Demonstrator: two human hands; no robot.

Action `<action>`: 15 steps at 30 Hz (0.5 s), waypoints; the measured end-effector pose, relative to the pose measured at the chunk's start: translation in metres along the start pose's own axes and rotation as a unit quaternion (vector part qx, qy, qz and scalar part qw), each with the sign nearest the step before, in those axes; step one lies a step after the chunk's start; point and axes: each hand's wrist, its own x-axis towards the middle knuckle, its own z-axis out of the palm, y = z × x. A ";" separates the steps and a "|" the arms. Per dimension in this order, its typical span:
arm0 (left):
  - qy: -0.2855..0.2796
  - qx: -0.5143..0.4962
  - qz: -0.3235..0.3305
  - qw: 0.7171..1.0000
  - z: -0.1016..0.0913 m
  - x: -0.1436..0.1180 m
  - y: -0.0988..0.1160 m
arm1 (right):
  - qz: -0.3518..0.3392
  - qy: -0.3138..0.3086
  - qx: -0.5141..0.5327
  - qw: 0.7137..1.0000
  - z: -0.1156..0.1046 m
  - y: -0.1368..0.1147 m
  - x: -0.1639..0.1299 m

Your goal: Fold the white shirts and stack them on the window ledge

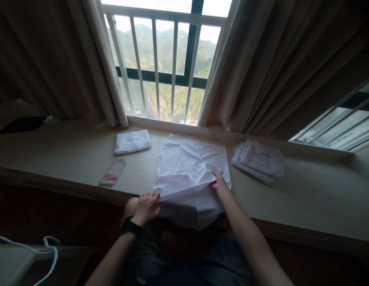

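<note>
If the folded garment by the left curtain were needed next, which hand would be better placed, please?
Probably the left hand: it is nearer the folded garment than the right hand, though both hold the white cloth.

No text, label, brand, number or sign can be read anywhere in the view. The slim oblong item (113,173) on the table (74,157) is pixelated into blocks of pale pink, grey and red, so any print on it cannot be made out. The spread white garment (193,157), the folded white garment (132,142) to its left, the folded white shirt (260,161) to its right and the dark wristband (131,227) on the person's left wrist bear no lettering or figures legible at this size and in this dim light.
</note>
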 end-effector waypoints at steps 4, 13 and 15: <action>0.028 -0.005 0.013 1.000 0.001 -0.015 -0.004 | -0.027 0.000 0.038 0.999 0.024 -0.039 0.013; 0.166 -0.009 -0.098 0.981 0.029 -0.051 -0.010 | -0.120 -0.070 0.175 0.975 0.043 -0.105 -0.010; 0.169 -0.018 -0.057 0.984 0.039 -0.059 -0.004 | -0.101 -0.050 0.162 0.980 0.043 -0.102 -0.013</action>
